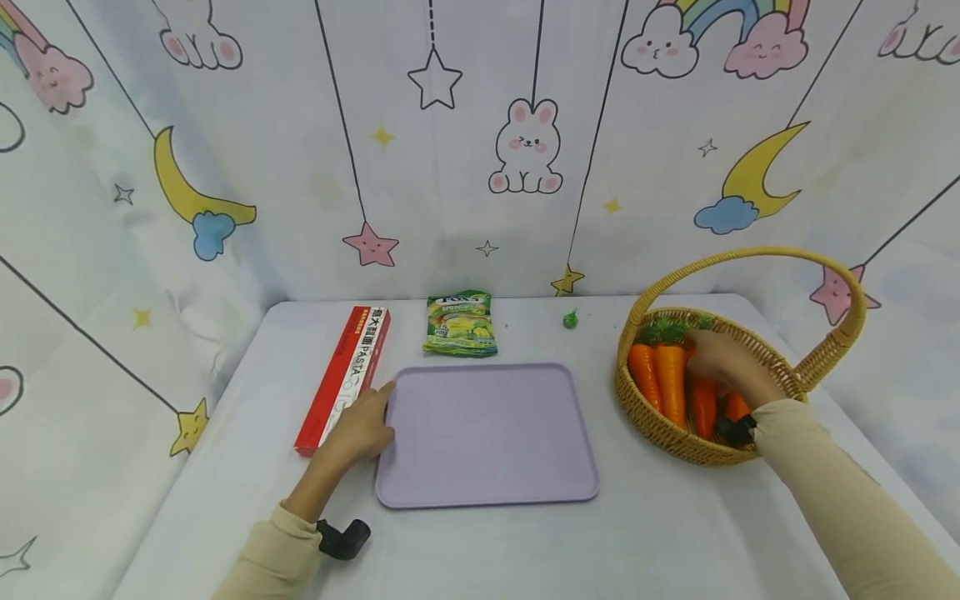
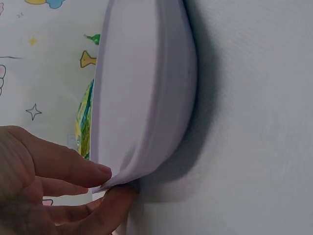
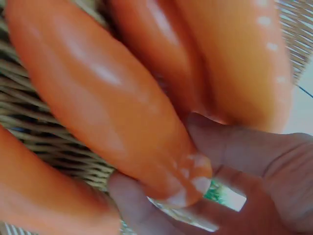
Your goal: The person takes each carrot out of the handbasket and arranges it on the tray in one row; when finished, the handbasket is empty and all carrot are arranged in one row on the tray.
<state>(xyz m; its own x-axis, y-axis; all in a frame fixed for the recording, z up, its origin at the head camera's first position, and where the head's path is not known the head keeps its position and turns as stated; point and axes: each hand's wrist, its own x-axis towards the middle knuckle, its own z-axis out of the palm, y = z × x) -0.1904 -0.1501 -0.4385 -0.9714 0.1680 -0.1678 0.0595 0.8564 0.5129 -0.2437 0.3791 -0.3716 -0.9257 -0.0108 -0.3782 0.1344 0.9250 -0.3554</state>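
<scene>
My left hand pinches the left rim of a shallow lilac tray. In the left wrist view, the thumb and fingers lie on both sides of the tray's edge. At the right, my right hand reaches into a wicker basket with a tall handle. Seen from the right wrist, its fingers and thumb grip the top end of an orange carrot. Several more carrots with green tops lie around it, partly hidden by the hand.
A red and white pasta box lies left of the tray. Behind the tray is a green and yellow snack bag. A small green item sits farther right. A patterned cloth hangs behind the white table.
</scene>
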